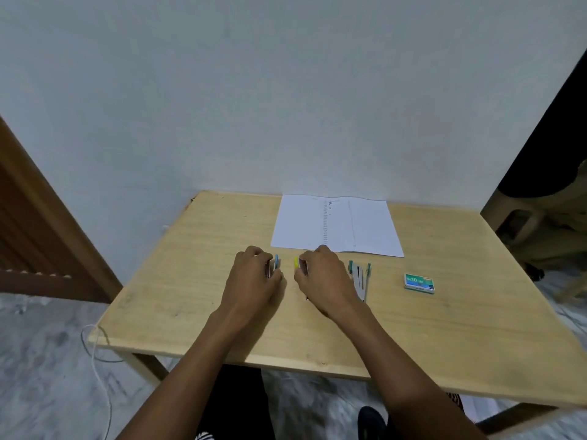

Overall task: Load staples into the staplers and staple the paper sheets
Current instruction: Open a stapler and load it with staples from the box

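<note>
blue stapler [276, 261]; yellow stapler [296, 262]; teal stapler [360, 279]; green staple box [418, 283]; white paper [336, 225]

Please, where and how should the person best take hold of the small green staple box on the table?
Probably pinch the staple box across its two long edges, thumb near, fingers far, coming down from above. It lies flat and low on the table with bare wood all around, so the top approach looks unblocked.

A person is wearing dark clothes, with both arms showing bare.
The left hand [254, 277] and right hand [320, 277] are going uncovered; black trousers [235, 404] are showing at lower centre, what looks like a dark shoe [370, 420] peeking in beside them.
</note>
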